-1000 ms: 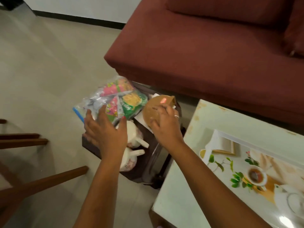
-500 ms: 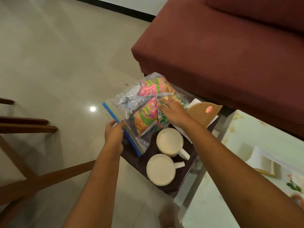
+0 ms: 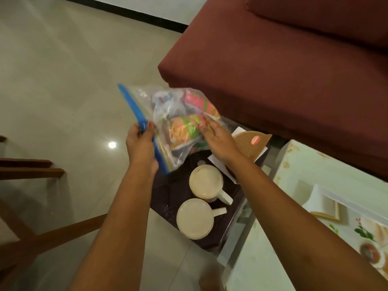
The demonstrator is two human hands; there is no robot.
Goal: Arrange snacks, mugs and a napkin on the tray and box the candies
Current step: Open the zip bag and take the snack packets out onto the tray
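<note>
A clear zip bag [image 3: 168, 114] with a blue seal strip, full of colourful snack packets, hangs in the air above a dark tray [image 3: 165, 196]. My left hand [image 3: 140, 141] pinches the blue strip at the bag's left edge. My right hand [image 3: 218, 139] grips the bag's lower right side. On the tray stand two cream mugs, upside down: one mug [image 3: 206, 181] behind, the other mug [image 3: 195, 219] nearer me. A brown heart-shaped box [image 3: 249, 143] with a red label lies at the tray's far right, on a white napkin [image 3: 216, 162].
A dark red sofa [image 3: 283, 66] fills the upper right. A pale table [image 3: 310, 185] with a printed top stands at the right, touching the tray's side. Wooden chair legs [image 3: 37, 242] cross the lower left over the tiled floor.
The snack bag has been lifted off the tray and tilted up. My left hand rose with the blue strip, and my right hand shifted to the bag's right side.
</note>
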